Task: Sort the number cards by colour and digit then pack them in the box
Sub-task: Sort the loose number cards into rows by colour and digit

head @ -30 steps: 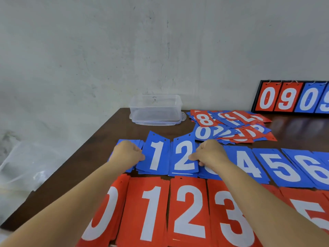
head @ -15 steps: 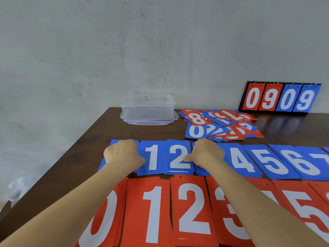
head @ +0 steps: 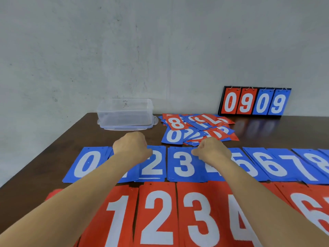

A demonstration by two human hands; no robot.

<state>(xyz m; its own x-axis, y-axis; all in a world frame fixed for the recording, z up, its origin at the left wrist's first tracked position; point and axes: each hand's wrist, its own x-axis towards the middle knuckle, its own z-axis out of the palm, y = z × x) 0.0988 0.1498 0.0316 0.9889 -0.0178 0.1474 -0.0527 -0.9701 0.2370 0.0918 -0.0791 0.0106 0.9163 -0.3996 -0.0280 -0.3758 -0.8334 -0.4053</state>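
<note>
Head view: the left hand (head: 130,146) sits curled over the 1 pile in the blue row (head: 183,164) of number cards. The right hand (head: 211,151) is curled over the 4 (whether either pinches a card is hidden). The red row (head: 156,216) lies nearer, and the unsorted cards (head: 195,129) are heaped behind. The clear box (head: 125,113) stands far left on the bench (head: 71,139).

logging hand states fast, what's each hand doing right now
Left hand: curled over the blue 1 pile; grip cannot be told.
Right hand: curled over the blue 4 pile; grip cannot be told.
</note>
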